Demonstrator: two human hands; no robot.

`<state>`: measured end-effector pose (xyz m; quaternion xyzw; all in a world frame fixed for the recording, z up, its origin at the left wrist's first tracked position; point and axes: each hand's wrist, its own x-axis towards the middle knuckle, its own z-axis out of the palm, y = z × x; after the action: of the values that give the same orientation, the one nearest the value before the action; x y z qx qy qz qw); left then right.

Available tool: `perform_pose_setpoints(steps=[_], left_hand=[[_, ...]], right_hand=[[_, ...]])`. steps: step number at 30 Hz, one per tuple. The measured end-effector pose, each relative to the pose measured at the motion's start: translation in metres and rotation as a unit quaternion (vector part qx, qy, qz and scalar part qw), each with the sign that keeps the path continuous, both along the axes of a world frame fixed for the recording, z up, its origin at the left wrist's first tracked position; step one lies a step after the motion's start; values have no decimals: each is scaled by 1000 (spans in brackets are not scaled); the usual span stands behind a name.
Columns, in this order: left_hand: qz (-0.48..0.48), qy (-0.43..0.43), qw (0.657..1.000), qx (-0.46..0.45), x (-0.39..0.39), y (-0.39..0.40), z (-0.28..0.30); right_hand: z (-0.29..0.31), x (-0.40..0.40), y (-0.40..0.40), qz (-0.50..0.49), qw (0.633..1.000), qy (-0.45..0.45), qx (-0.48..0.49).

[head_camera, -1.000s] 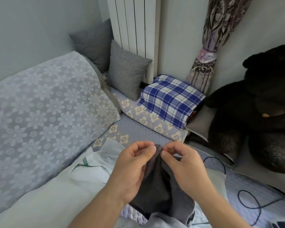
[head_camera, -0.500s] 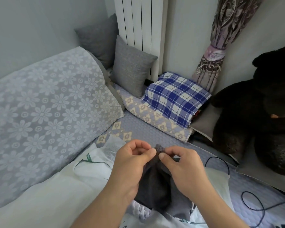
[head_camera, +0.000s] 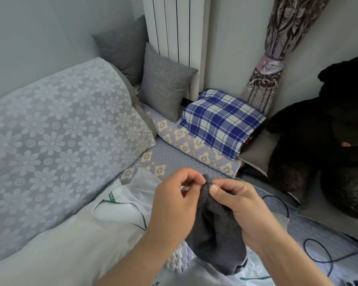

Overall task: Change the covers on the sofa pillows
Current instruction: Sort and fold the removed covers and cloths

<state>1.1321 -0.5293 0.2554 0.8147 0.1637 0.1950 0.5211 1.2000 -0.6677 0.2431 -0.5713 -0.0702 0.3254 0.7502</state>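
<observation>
Both hands, left (head_camera: 174,205) and right (head_camera: 238,205), still pinch the top edge of the grey cover (head_camera: 215,228), held over the sofa's (head_camera: 174,162) front edge. Since a second ago the fingertips have crept along the edge, probably hunting for the opening; two grey pillows (head_camera: 165,89) wait at the far corner.

— Where's everything from where you sit?

— My left hand (head_camera: 174,205) and right hand (head_camera: 242,205) meet in front of me on the cover (head_camera: 217,234), over the sofa (head_camera: 174,159). The backrest (head_camera: 56,141) runs along my left. A bag (head_camera: 120,211) lies left of my hands.

— And farther back?

— Two cushions (head_camera: 165,89) stand in the far corner before the radiator (head_camera: 174,27). The plaid pillow (head_camera: 219,122) lies right of them. The curtain (head_camera: 277,54) hangs behind it, the bear (head_camera: 322,137) sits far right, and a cable (head_camera: 327,259) lies before the bear.
</observation>
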Motion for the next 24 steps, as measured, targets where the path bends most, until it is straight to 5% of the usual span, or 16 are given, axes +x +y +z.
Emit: perform_pose_setpoints(steps=[2, 6, 11, 16, 24], left_hand=[[-9, -60, 992, 115, -2, -2, -6], [-19, -82, 986, 146, -3, 3, -15], [-16, 24, 999, -17, -6, 4, -5], [-100, 125, 954, -252, -6, 23, -3], [-82, 137, 976, -147, -4, 25, -5]], right_hand=[[-3, -1, 1, -15, 1000, 4, 4], [-5, 0, 1, -20, 1000, -14, -10], [-1, 0, 0, -3, 974, -176, -144], [-1, -1, -1, 56, 956, -240, -160], [1, 9, -9, 85, 939, -264, -202]])
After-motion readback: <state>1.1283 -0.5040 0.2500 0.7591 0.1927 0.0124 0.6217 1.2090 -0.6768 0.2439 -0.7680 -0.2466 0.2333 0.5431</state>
